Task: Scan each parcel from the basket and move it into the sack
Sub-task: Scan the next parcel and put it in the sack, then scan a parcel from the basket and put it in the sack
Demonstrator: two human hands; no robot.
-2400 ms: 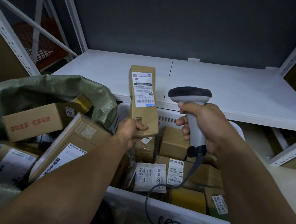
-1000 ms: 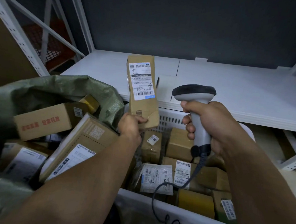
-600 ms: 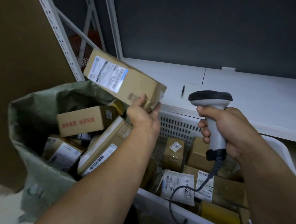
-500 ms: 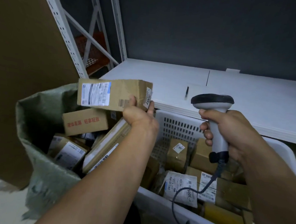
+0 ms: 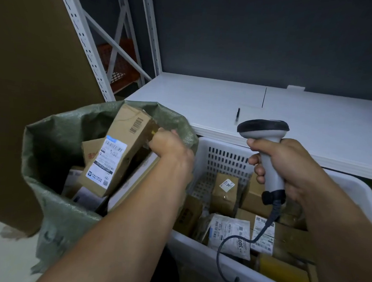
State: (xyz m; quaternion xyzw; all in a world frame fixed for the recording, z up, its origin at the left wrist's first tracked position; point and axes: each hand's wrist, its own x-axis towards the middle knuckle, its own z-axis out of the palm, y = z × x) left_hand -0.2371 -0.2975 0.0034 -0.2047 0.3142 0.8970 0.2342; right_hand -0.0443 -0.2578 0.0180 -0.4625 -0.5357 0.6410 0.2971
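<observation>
One parcel (image 5: 116, 156) gripped at upper end by left hand (image 5: 171, 151), fingers (image 5: 160, 138) curled, tilted inside sack (image 5: 57, 133) atop other parcels (image 5: 89, 151), label up. Scanner (image 5: 266, 135) clenched upright in right hand (image 5: 288, 166) over basket (image 5: 219, 156), cable (image 5: 224, 241) dangling into it. More parcels (image 5: 225, 191) in basket, just beside sack, below white shelf (image 5: 205, 94)

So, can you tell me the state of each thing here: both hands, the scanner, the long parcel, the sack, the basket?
Left hand: grips the long parcel at its upper end.
Long parcel: tilted, lower end inside the sack.
Right hand: grips the scanner by its handle.
Scanner: held upright over the basket.
Sack: open, partly filled.
Basket: several parcels inside.
</observation>
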